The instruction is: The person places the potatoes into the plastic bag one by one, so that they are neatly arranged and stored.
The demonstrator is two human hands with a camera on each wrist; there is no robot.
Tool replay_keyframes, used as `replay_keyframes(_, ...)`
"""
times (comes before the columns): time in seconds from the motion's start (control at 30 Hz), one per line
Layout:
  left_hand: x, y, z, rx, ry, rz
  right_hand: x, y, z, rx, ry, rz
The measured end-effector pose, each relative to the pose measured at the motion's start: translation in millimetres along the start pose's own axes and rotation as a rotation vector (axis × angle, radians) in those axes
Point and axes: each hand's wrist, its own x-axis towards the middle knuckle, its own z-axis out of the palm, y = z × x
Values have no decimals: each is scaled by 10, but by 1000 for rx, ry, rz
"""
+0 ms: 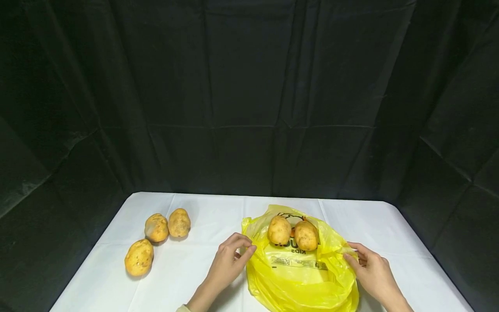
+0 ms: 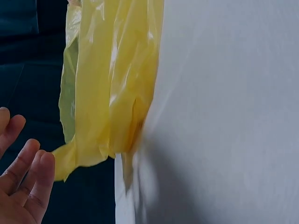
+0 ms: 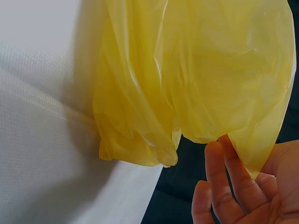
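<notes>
A yellow plastic bag [image 1: 300,294] lies spread on the table, with one potato [image 1: 279,230] and another potato [image 1: 306,235] resting on its upper part. My left hand [image 1: 230,262] is at the bag's left edge. In the left wrist view, the fingers of that hand [image 2: 23,182] are loosely bent and meet a corner of the bag [image 2: 93,93], with no plastic between them. At the right edge, my right hand [image 1: 376,273] pinches the rim, thumb on the inner side. The right wrist view shows bag plastic [image 3: 210,70] between the thumb and fingers of this hand [image 3: 247,191].
Three more potatoes stand apart at the left of the white table [image 1: 187,277]: one at the front [image 1: 139,258] and two side by side behind it, the left one [image 1: 157,228] and the right one [image 1: 179,222]. Black cloth [image 1: 249,95] surrounds the table's back and sides.
</notes>
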Motion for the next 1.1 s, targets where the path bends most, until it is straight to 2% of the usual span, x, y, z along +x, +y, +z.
replay_keyframes(0.23,-23,-52,-109,22,34,-16,-5,1,-4,5,6,-6)
replay_keyframes(0.53,-50,-142,-188,77,109,-51,12,-9,-5,-2,-4,8)
replay_keyframes(0.83,-87,-206,-259,154,214,-83,14,-6,11,-4,-3,14)
replay_keyframes(0.93,-89,-228,-309,183,241,-125,17,-3,10,6,-14,23)
replay_keyframes(1.1,-91,-275,-400,229,252,-211,25,4,10,5,-25,37)
